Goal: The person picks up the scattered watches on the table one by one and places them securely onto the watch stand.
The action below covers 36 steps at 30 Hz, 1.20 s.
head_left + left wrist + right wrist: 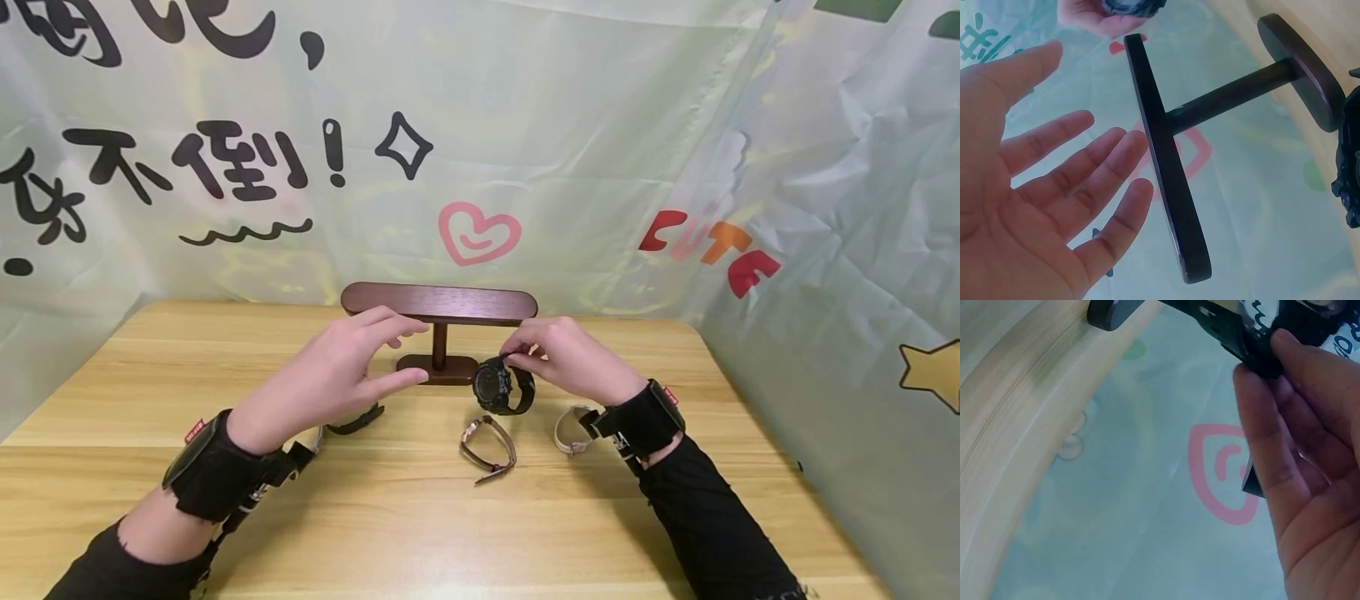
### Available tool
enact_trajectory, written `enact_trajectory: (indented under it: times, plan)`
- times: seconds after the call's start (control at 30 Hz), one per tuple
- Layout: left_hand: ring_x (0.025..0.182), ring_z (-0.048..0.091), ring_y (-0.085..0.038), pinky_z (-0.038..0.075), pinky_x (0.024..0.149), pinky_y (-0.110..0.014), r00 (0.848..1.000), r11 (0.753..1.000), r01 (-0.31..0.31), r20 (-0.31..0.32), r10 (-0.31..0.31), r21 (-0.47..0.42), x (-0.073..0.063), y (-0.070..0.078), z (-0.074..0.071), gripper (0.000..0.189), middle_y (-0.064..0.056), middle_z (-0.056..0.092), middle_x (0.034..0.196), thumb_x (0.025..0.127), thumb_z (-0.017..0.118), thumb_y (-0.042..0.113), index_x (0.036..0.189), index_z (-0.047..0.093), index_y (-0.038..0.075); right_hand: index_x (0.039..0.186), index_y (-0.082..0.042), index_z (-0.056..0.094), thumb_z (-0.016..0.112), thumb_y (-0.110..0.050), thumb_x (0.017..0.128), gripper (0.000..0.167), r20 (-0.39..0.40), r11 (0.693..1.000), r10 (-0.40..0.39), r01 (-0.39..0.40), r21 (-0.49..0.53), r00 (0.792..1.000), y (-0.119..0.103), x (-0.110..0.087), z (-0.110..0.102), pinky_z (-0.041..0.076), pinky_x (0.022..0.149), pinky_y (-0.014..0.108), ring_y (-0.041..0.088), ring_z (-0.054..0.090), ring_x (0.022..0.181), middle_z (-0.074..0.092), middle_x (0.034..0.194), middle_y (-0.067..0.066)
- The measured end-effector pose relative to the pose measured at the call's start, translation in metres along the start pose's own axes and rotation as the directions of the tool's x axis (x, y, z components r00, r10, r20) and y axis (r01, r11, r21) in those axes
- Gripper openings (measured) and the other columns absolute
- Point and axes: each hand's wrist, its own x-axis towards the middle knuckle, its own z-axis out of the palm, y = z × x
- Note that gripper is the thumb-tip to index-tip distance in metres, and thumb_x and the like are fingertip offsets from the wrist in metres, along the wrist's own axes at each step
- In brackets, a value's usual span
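My right hand (570,360) pinches a black wristwatch (492,386) by its strap, just in front of the stand's base. In the right wrist view, the thumb and fingertips grip the strap (1263,359); the rest of the watch runs past the top edge. Beside the dark wooden T-shaped display stand (442,303), my left hand (333,371) is held with fingers extended and nothing in its grasp. The left wrist view shows its fingers near the stand's bar (1175,181); whether they touch it, I cannot tell.
A thin-strapped brown watch (487,454) lies on the wooden table (420,533) in front. A pale-strapped watch (572,432) is near my right wrist. Another dark strap (356,419) shows partly behind my left hand. A printed cloth (570,167) hangs behind.
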Motion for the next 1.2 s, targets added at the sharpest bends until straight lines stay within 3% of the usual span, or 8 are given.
enact_trajectory:
  times: [0.57, 0.7, 0.87, 1.2]
  plan:
    - [0.104, 0.071, -0.014, 0.062, 0.080, -0.034, 0.995, 0.995, -0.096, -0.038, 0.094, -0.034, 0.001, 0.010, 0.001, 0.073, -0.001, 0.070, 0.119, 0.087, 0.090, 0.043, 0.147, 0.063, 0.013, 0.111, -0.010, 0.080, 0.080, -0.005, 0.096, 0.016, -0.214, 0.997, -0.041, 0.053, 0.052, 0.976, -0.018, 0.004, 0.010, 0.065, 0.081, 0.025, 0.013, 0.075, 0.095, 0.078, 0.103, 0.002]
    - [0.103, 0.069, -0.014, 0.062, 0.086, -0.035, 0.993, 0.992, -0.116, -0.032, 0.115, -0.044, 0.002, 0.014, 0.002, 0.078, -0.002, 0.069, 0.126, 0.085, 0.091, 0.045, 0.149, 0.061, 0.013, 0.112, -0.010, 0.080, 0.080, -0.005, 0.096, 0.016, -0.254, 0.995, -0.036, 0.059, 0.083, 0.966, -0.022, 0.004, 0.013, 0.065, 0.079, 0.023, 0.012, 0.076, 0.094, 0.078, 0.104, 0.002]
    - [0.093, 0.063, -0.011, 0.059, 0.082, -0.033, 0.990, 0.990, -0.134, -0.040, 0.132, -0.042, 0.002, 0.020, 0.005, 0.082, -0.003, 0.067, 0.134, 0.084, 0.092, 0.045, 0.151, 0.059, 0.012, 0.111, -0.010, 0.081, 0.080, -0.005, 0.096, 0.015, -0.302, 0.991, -0.027, 0.065, 0.114, 0.953, -0.028, 0.005, 0.016, 0.064, 0.076, 0.021, 0.012, 0.076, 0.091, 0.079, 0.105, 0.002]
    - [0.109, 0.067, -0.014, 0.060, 0.090, -0.034, 0.973, 0.977, -0.208, -0.114, 0.202, -0.039, 0.001, 0.038, 0.007, 0.087, -0.001, 0.065, 0.135, 0.081, 0.095, 0.043, 0.153, 0.057, 0.014, 0.109, -0.007, 0.080, 0.078, 0.000, 0.096, 0.015, -0.353, 0.973, 0.001, 0.080, 0.215, 0.936, -0.041, 0.007, 0.015, 0.065, 0.078, 0.020, 0.017, 0.076, 0.095, 0.079, 0.104, 0.004]
